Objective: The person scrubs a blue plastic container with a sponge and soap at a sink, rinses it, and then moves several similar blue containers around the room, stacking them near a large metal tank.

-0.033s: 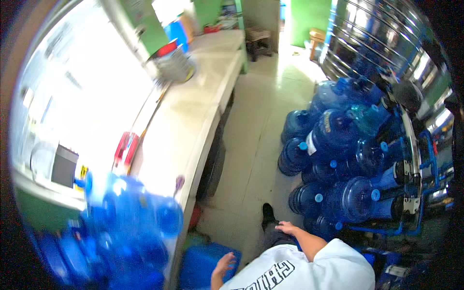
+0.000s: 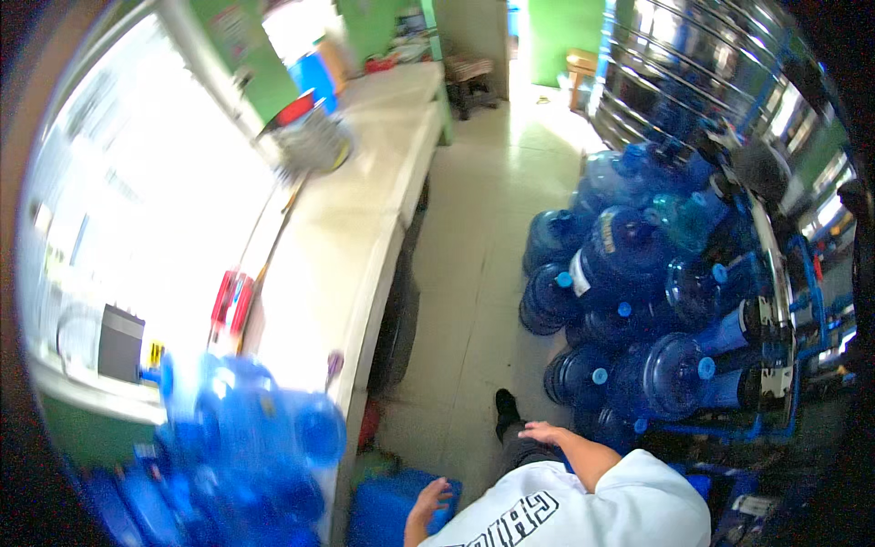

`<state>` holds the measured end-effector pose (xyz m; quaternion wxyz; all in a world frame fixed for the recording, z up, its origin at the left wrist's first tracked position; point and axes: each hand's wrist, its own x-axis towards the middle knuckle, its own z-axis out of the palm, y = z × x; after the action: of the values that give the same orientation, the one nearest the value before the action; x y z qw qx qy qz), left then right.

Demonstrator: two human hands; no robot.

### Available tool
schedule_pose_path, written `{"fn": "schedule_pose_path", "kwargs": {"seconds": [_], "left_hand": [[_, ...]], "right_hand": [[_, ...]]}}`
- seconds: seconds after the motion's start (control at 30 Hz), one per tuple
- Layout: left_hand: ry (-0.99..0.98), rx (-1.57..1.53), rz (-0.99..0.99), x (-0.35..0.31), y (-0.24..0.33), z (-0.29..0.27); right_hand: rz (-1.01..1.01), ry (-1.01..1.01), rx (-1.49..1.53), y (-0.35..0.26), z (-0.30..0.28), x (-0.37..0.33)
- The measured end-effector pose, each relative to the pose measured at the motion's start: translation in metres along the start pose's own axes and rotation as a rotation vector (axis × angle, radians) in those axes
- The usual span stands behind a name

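Observation:
Both of my hands hang low in front of me with nothing in them. My left hand [image 2: 434, 498] has its fingers loosely spread, beside a blue plastic container [image 2: 392, 500] under the counter's near end. Just above my dark trouser leg is my right hand [image 2: 541, 432], its fingers stretched out. Closest to that hand are large blue water jugs [image 2: 605, 427] on the floor, some with light blue caps. A capped jug [image 2: 672, 372] lies tilted among them. More blue jugs [image 2: 246, 428] are heaped at the lower left, slightly blurred.
A long pale counter [image 2: 355, 196] runs along the window, bearing a grey bucket [image 2: 314, 141] and a red object [image 2: 232, 301]. Steel tanks [image 2: 702, 55] and blue pipes [image 2: 811, 292] line the right. A tiled floor aisle [image 2: 483, 237] leads to a wooden stool [image 2: 581, 68].
The whole view has shifted slightly, so the counter and far room sit a little further left and the lower-left jugs a little lower. My hands stay in nearly the same pose.

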<state>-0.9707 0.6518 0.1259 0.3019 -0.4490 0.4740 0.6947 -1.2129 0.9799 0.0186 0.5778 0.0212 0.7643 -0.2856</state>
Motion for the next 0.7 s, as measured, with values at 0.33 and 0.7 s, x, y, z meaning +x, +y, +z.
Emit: {"fn": "schedule_pose_path", "kwargs": {"seconds": [0.33,0.7], "left_hand": [[0.28,0.356,0.177,0.163,0.227,0.037],[0.135,0.311,0.21,0.313,0.495,0.072]], "right_hand": [[-0.226,-0.331,-0.484,-0.067,-0.172,0.071],[0.032,0.276,0.437,-0.21,-0.395,0.171]]}}
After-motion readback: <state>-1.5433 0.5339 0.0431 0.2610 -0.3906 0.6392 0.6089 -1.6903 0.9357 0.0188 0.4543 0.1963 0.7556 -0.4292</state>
